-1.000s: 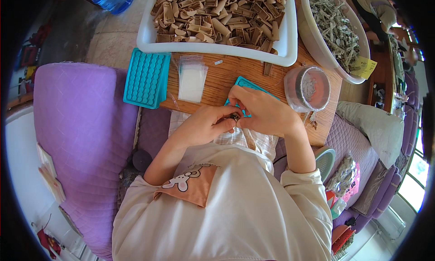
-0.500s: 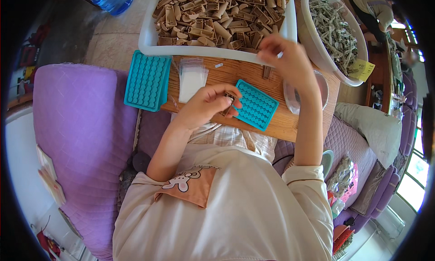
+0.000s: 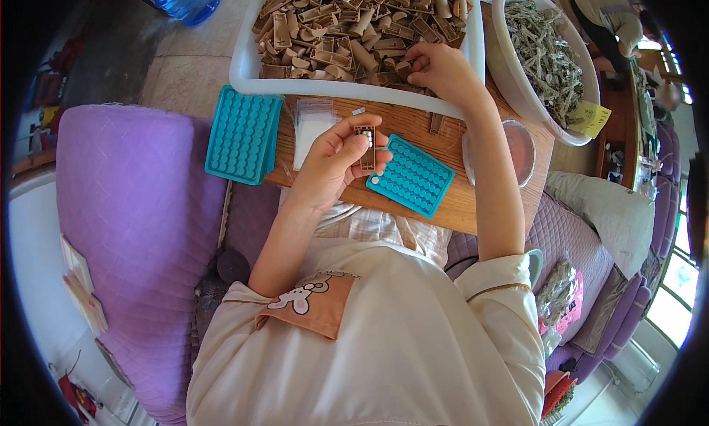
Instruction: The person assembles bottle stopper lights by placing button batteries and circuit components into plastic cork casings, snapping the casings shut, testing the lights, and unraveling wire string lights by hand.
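My left hand (image 3: 336,156) is closed around a small brown plastic casing (image 3: 367,156) above the table. Small white pieces show inside that casing's upper part, beside my thumb. My right hand (image 3: 443,71) reaches over the near rim of a white bin (image 3: 354,87). Its thumb and forefinger are bent and apart among the brown plastic pieces (image 3: 362,55) heaped there; no piece is plainly gripped. Just right of my left hand lies a teal tray (image 3: 415,176) with rows of round cavities. A small white round piece (image 3: 375,180) sits at its near left corner.
A stack of teal trays (image 3: 242,134) and clear plastic bags (image 3: 310,134) lie left on the wooden table (image 3: 535,149). A round clear container (image 3: 520,152) stands right. Beyond it is a white tub (image 3: 502,64) of grey-green packets. A person (image 3: 609,16) bends at the far right.
My right hand has moved up and left, from above the table into the bin's near edge. My left hand has risen slightly and turned the casing, so its inside shows.
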`<state>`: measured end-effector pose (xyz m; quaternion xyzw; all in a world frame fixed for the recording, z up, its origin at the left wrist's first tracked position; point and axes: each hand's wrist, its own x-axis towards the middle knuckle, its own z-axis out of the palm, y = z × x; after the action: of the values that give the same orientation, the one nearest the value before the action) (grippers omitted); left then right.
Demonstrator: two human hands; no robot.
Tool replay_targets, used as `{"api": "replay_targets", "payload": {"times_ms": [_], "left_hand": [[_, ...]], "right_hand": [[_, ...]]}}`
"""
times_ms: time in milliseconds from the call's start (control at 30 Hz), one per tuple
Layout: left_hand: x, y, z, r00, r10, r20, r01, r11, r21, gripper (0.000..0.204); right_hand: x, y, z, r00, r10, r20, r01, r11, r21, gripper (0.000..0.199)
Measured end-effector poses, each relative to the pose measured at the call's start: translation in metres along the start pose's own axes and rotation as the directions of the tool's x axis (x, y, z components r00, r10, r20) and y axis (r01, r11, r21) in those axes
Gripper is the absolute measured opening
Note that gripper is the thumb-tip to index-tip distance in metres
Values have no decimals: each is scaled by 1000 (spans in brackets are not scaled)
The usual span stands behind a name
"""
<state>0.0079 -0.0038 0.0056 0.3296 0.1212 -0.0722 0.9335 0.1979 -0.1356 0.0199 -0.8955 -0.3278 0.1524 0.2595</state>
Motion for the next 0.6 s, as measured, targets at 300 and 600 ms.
{"api": "replay_targets", "payload": {"times_ms": [300, 600], "left_hand": [[8, -3, 7, 997, 78, -20, -78, 997, 16, 32], [7, 2, 13, 995, 100, 11, -99, 989, -107, 32]], "right_hand": [[-1, -5, -2, 995, -103, 2, 103, 994, 32, 25], [-10, -2, -5, 956, -262, 132, 228, 946, 229, 15]]}}
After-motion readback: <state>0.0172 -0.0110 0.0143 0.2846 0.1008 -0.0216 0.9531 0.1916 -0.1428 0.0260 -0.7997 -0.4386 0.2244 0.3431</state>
